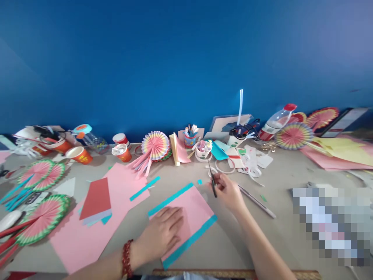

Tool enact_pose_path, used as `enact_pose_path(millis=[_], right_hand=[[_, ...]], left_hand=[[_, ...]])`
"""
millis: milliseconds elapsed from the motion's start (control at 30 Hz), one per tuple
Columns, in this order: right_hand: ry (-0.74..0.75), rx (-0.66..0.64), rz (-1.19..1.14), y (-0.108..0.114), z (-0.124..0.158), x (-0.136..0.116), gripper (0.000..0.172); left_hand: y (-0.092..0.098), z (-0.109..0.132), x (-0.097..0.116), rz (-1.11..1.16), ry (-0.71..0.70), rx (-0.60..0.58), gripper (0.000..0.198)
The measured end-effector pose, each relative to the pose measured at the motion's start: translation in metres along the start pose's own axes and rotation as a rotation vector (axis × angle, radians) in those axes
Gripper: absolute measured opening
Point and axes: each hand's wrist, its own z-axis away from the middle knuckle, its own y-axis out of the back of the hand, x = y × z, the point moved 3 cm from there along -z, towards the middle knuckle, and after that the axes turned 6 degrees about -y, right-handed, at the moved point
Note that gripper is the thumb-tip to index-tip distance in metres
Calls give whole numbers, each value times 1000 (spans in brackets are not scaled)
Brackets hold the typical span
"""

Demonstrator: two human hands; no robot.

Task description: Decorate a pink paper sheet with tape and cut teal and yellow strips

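A pink sheet of paper [194, 208] lies at an angle on the table in front of me, with a blue strip along two opposite edges. Flat on its left part rests my left hand [163, 229], fingers stretched out and pressing nothing but the paper. My right hand [227, 190] is raised to the right of the sheet, closed around a pair of dark-handled scissors [213, 182] with the blades pointing away from me. A small blue scrap [199, 181] lies beside the sheet's far corner. To the left is a loose blue strip [145, 188].
A large pink sheet [116, 202] with red paper [96, 198] on it spreads to the left, beside folded paper fans [43, 219]. Cups, a fan [155, 146] and a bottle [276, 122] line the blue wall. A pen [258, 202] lies right of my hand.
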Motion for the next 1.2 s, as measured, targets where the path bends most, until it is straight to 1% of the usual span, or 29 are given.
enact_pose_path(millis=[100,167,267,333,400,500,600,667,733,800,833,900,933,1033,1067,1100,1200], right_hand=[[15,58,298,16,9,-12,33],[9,54,447,29,18,-11,30],[-56,-42,634,47,36,9,28],[-109,-74,730,57,49,26,28],[-118,-56,771,65,60,38,31],[-113,-55,787,68,67,45,32],[-118,-127,755,67,63,49,31],[-119,-182,711,69,57,53,26],[-135,-263,668,74,51,57,23],[-158,-344,657,78,47,57,25],[-161,-364,664,79,45,55,27],[-125,-361,671,76,40,46,28],[-76,-344,658,71,38,38,27],[159,-297,587,44,33,10,28],[245,-285,579,33,32,2,32],[293,-291,591,22,32,-4,41],[354,-367,662,-4,33,-12,62]], left_hand=[[3,-3,-11,57,-55,-33,42],[9,-10,-24,119,-123,-47,45],[14,-21,-38,182,-238,-47,49],[12,-26,-43,190,-266,-32,48],[8,-28,-44,183,-262,-5,45],[6,-27,-42,174,-249,48,39],[8,-20,-39,146,-211,79,35],[10,-14,-38,117,-166,94,32],[14,-6,-39,85,-120,115,29],[18,4,-43,55,-71,137,27],[20,9,-46,41,-38,145,27],[24,19,-55,15,39,148,27],[26,23,-61,5,82,147,28],[29,29,-77,1,196,161,34],[29,30,-81,11,221,173,37],[28,29,-84,26,236,183,41],[24,26,-85,72,212,188,54]])
